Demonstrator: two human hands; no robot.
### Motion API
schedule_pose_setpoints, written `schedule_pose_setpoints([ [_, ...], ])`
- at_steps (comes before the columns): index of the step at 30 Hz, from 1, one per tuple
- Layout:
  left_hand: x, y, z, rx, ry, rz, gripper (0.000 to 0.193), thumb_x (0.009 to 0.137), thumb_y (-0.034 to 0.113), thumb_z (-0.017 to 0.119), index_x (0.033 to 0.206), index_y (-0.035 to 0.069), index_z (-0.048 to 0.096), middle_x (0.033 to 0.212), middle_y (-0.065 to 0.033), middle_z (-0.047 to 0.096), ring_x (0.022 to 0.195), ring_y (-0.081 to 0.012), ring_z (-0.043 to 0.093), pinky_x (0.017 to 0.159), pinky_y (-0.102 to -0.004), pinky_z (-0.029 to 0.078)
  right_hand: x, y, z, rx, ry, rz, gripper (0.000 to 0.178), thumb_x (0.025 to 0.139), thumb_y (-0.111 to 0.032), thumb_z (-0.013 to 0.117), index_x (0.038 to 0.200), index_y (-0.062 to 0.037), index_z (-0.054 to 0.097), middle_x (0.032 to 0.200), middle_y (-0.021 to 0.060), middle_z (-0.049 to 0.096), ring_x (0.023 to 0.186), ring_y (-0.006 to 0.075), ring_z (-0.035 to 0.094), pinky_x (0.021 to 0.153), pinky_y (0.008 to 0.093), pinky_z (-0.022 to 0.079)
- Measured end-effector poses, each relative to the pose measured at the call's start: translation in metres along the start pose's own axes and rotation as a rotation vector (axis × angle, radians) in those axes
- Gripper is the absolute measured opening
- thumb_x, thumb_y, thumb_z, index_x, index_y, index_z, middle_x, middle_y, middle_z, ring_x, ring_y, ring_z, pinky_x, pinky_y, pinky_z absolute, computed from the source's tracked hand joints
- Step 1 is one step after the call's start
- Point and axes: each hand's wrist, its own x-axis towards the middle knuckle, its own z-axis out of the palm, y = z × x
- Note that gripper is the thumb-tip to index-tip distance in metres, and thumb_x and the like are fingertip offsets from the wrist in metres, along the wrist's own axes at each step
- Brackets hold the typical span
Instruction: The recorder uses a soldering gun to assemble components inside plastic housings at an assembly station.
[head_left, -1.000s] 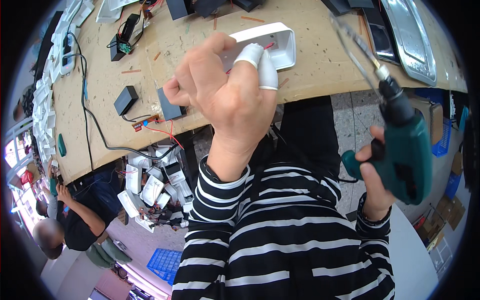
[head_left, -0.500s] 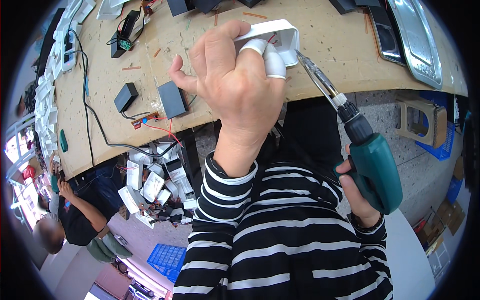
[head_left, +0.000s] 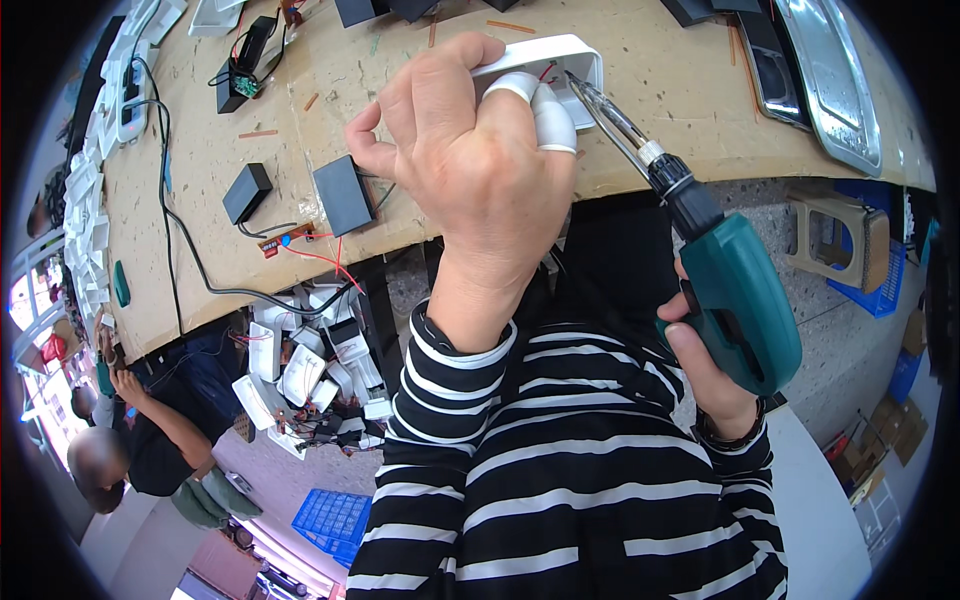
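My left hand (head_left: 485,150), with white finger cots on two fingers, grips a small white plastic case (head_left: 588,62) just above the table. The case lies tilted with its open side toward me, and a short red wire (head_left: 546,70) shows inside. My fingers hide much of the interior. In my right hand (head_left: 705,370) is a green soldering gun (head_left: 745,300), held by its handle. Its metal tip reaches into the case near the red wire; whether it touches anything there I cannot tell.
Near my left wrist lie black boxes (head_left: 343,195) and a small circuit board (head_left: 285,240) with red wires. A black cable (head_left: 190,230) crosses the table. A metal tray (head_left: 828,85) is at right. Below the edge sit heaped white cases (head_left: 303,375). A co-worker (head_left: 160,430) works at left.
The soldering gun has moved up and left, its tip going from the case's rim to inside it. My left hand and the case have shifted only slightly.
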Motion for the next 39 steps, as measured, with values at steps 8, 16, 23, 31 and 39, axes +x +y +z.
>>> schedule_pose_setpoints([
  [8,0.001,0.001,-0.002,0.007,-0.004,-0.011,0.008,0.058,0.009,0.065,0.064,0.005,0.065,0.092,-0.0037,0.059,0.085,-0.0214,0.050,0.080,-0.0363,0.026,0.006,0.002,0.002,0.087,0.029,-0.028,0.030,0.074,-0.006,0.070,0.101,-0.0001,0.060,0.082,0.0061,0.066,0.077,0.0163,0.061,0.074,0.0289,0.044],
  [16,0.001,0.000,-0.001,0.000,-0.005,-0.011,0.007,0.057,0.009,0.065,0.064,0.005,0.066,0.093,-0.0034,0.059,0.085,-0.0213,0.050,0.079,-0.0363,0.027,0.009,0.004,0.002,0.018,0.022,-0.094,0.038,0.071,-0.001,0.072,0.106,0.0035,0.057,0.083,0.0075,0.065,0.076,0.0153,0.063,0.074,0.0267,0.047],
  [23,0.001,0.000,0.000,0.004,-0.010,-0.008,0.007,0.058,0.009,0.065,0.064,0.005,0.066,0.093,-0.0035,0.059,0.085,-0.0217,0.050,0.079,-0.0362,0.027,0.012,-0.001,0.000,0.008,0.045,-0.053,0.030,0.069,-0.001,0.073,0.097,0.0021,0.062,0.084,0.0083,0.065,0.077,0.0172,0.062,0.074,0.0289,0.047],
  [31,0.001,-0.001,0.001,0.003,-0.002,-0.010,0.007,0.058,0.009,0.065,0.064,0.006,0.066,0.093,-0.0036,0.059,0.085,-0.0223,0.050,0.080,-0.0369,0.027,0.006,0.003,-0.004,-0.098,0.025,-0.061,0.035,0.068,-0.004,0.075,0.099,0.0034,0.062,0.086,0.0110,0.063,0.074,0.0175,0.061,0.068,0.0277,0.048],
  [39,-0.001,-0.001,0.001,-0.021,-0.013,-0.017,0.007,0.059,0.009,0.064,0.065,0.005,0.065,0.095,-0.0023,0.056,0.089,-0.0221,0.048,0.079,-0.0399,0.026,0.003,0.008,-0.004,-0.119,0.005,-0.067,0.043,0.069,-0.006,0.076,0.107,0.0047,0.058,0.087,0.0117,0.063,0.069,0.0152,0.062,0.065,0.0256,0.049],
])
